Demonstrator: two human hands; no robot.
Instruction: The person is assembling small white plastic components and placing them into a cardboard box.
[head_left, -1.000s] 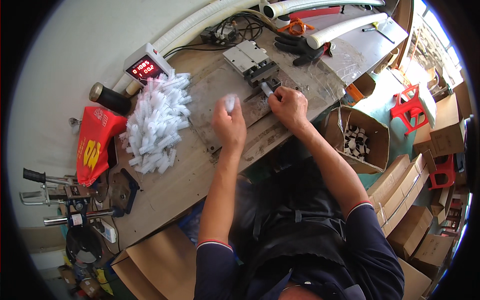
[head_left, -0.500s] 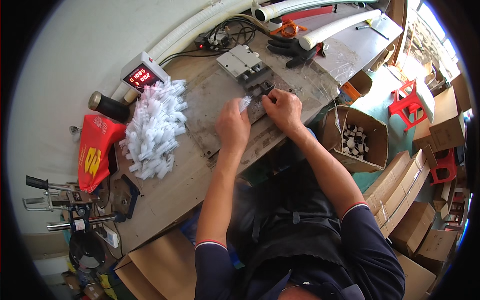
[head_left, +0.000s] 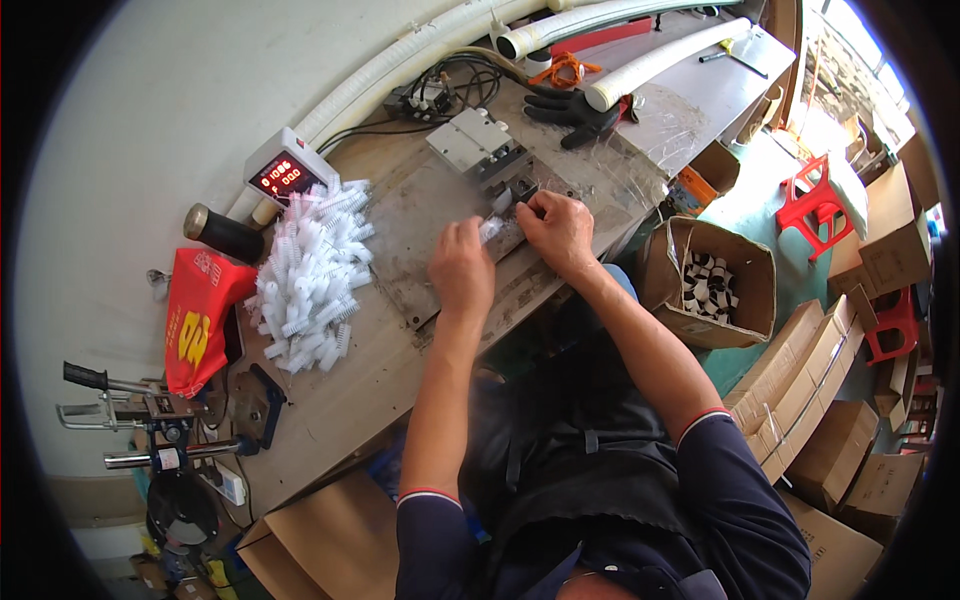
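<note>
My left hand [head_left: 462, 268] is closed at the near side of a small metal fixture [head_left: 474, 142]. A small white, translucent ribbed plastic piece [head_left: 490, 230] shows at its fingertips. Against the fixture's dark front block, my right hand [head_left: 556, 228] has its thumb and fingers pinched together; whatever they grip is hidden. A grey rounded part [head_left: 502, 201] is visible at the fixture between the two hands. Left of my left hand lies a big heap of similar white ribbed pieces [head_left: 312, 280].
A counter box [head_left: 290, 172] with red digits stands behind the heap, near a red bag [head_left: 200, 320] and a dark cylinder [head_left: 224, 232]. A black glove [head_left: 575, 112] and white hoses [head_left: 665, 65] lie behind. A carton [head_left: 720, 325] of black-and-white pieces stands right.
The counter's red digits have changed, and the red light on the valve block no longer shows. My view has shifted slightly. Both hands stay at the fixture, the left fingers slightly lower.
</note>
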